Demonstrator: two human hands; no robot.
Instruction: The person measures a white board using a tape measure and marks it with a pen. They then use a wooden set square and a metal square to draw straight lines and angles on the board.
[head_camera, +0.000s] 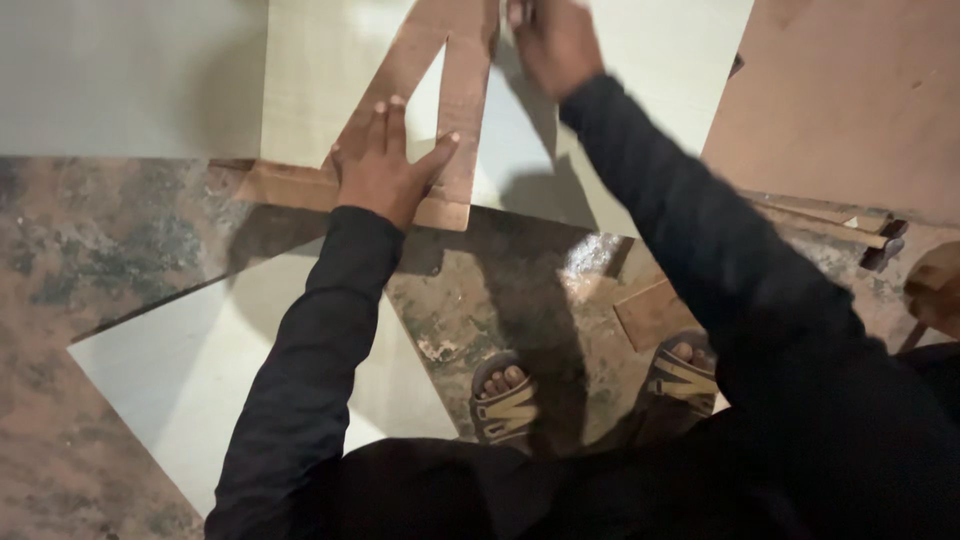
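Fingers of the left hand (385, 165) lie flat and spread on a big wooden triangle (455, 120), palm pressing down near its lower edge, thumb pointing out toward the upright arm of the frame; nothing is gripped, the hand only rests its weight on the wood. Beneath those fingers the triangle lies on a pale sheet (320, 70), and its lower bar runs just along the sheet's near edge. Past the fingertips, up toward the tip of the triangle, the right hand (555, 45) sits at the top of the frame's upright arm. It is blurred and partly cut off by the picture's edge, so I cannot tell whether its fingers are curled around anything or merely touching the wood. Below the left wrist, a white triangular offcut (190, 370) lies on the mottled floor (90, 240). Two sandalled feet (590, 390) stand on that floor below the right forearm. To the right of the right hand's knuckles a brown board (850, 100) lies flat.
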